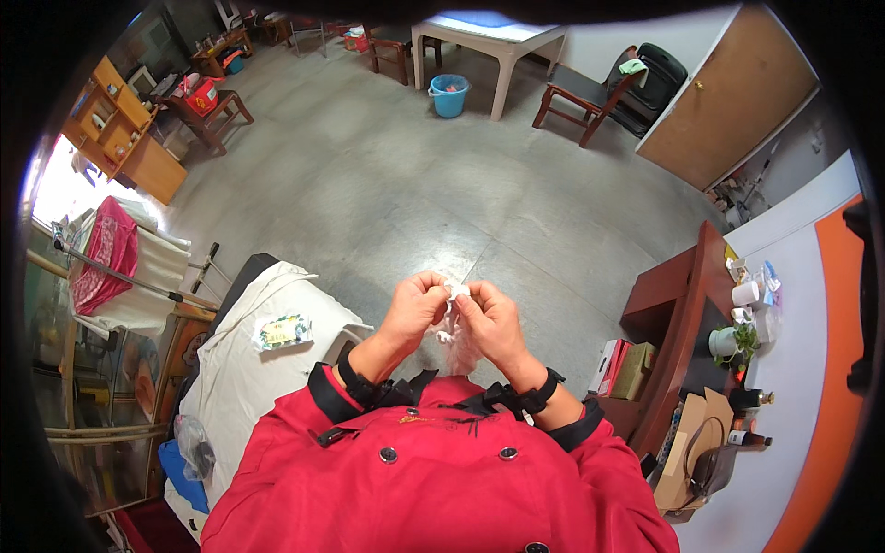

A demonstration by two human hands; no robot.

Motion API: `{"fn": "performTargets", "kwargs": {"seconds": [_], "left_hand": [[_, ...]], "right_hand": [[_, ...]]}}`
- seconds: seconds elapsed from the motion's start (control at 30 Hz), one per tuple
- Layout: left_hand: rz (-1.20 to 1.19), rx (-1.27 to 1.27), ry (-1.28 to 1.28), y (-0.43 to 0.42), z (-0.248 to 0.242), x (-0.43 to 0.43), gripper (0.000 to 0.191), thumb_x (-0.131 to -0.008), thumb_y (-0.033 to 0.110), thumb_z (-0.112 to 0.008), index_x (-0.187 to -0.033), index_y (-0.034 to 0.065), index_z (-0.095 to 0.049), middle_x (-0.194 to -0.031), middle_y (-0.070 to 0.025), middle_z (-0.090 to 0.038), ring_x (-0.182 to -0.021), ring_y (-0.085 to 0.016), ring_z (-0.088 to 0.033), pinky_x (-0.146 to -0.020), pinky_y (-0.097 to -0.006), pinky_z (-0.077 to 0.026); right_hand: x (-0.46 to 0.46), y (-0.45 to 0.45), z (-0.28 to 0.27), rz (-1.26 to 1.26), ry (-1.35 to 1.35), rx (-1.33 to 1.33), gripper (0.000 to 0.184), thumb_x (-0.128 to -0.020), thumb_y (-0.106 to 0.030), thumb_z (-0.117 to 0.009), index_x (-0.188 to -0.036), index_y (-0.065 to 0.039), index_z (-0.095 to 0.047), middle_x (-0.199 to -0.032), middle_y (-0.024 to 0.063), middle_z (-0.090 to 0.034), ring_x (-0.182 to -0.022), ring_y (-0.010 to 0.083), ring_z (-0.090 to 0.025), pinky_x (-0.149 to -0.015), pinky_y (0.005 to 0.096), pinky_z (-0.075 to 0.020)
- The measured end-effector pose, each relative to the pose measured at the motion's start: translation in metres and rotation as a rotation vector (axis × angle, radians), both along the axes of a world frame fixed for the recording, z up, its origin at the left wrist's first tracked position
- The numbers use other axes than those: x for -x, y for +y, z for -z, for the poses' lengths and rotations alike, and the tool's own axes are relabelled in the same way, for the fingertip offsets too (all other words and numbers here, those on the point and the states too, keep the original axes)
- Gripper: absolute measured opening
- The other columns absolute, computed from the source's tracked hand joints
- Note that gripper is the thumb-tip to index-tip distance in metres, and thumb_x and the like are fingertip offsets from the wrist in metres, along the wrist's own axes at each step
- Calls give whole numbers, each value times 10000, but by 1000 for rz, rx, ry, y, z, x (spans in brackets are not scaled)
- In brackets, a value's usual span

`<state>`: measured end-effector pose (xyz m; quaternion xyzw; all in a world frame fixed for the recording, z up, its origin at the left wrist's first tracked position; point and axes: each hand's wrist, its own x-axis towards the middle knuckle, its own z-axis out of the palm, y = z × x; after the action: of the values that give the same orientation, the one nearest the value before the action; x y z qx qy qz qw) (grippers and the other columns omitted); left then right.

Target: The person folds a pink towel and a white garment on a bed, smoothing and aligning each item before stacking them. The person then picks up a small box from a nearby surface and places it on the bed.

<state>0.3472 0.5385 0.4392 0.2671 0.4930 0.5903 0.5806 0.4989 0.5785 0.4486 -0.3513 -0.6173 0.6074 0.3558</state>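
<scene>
Close in front of my red jacket (442, 470), both hands meet around a small crumpled white item (456, 290), perhaps tissue or thin cloth. My left hand (415, 307) pinches it from one side, fingers curled. From the other side my right hand (492, 321) grips it between thumb and fingers. A twisted white strand (446, 336) hangs below the fingertips. Behind it, a pale, semi-transparent piece (462, 352) droops toward the jacket; its material is unclear. Black straps circle both wrists.
To the left, a cloth-covered seat or bed (242, 387) bears a printed packet (283, 332) and a clear plastic bag (195, 442). A dark red cabinet (664, 276) stands at right with a potted plant (726, 343). Ahead are a blue bucket (449, 100) and a wooden chair (588, 97).
</scene>
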Motion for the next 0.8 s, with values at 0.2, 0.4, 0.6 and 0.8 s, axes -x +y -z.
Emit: {"fn": "performTargets", "kwargs": {"seconds": [0.2,0.4,0.6,0.8], "left_hand": [[16,-31,59,5,-12,-4,65,-898,77,-545,-854,45,-581,-643,27,-518,-500,-41,-406,-445,-207,-303],[20,-111,-110,20,-35,-3,76,-904,80,-531,-846,50,-569,-614,43,-478,-473,-44,-375,-432,-211,-284],[133,-111,79,32,-56,-4,74,-908,85,-579,-847,45,-588,-677,17,-569,-534,-39,-470,-472,-210,-368],[108,-279,335,30,-54,-10,79,-899,51,-582,-835,6,-590,-758,2,-602,-694,-68,-563,-608,-236,-480]], "right_hand": [[-6,12,12,-56,131,23,145,-939,-116,-576,-1012,1,-620,-796,-6,-631,-732,58,-548,-653,230,-455],[-16,19,20,-2,94,-97,188,-955,-181,-573,-1063,-35,-621,-831,-1,-616,-744,53,-526,-649,224,-440],[-24,26,-21,-173,256,246,286,-978,-312,-537,-1054,-50,-623,-756,-6,-585,-678,55,-513,-546,223,-416],[-10,30,-24,-148,82,55,230,-998,-214,-487,-886,-30,-570,-718,11,-566,-561,55,-496,-478,216,-374]]}}
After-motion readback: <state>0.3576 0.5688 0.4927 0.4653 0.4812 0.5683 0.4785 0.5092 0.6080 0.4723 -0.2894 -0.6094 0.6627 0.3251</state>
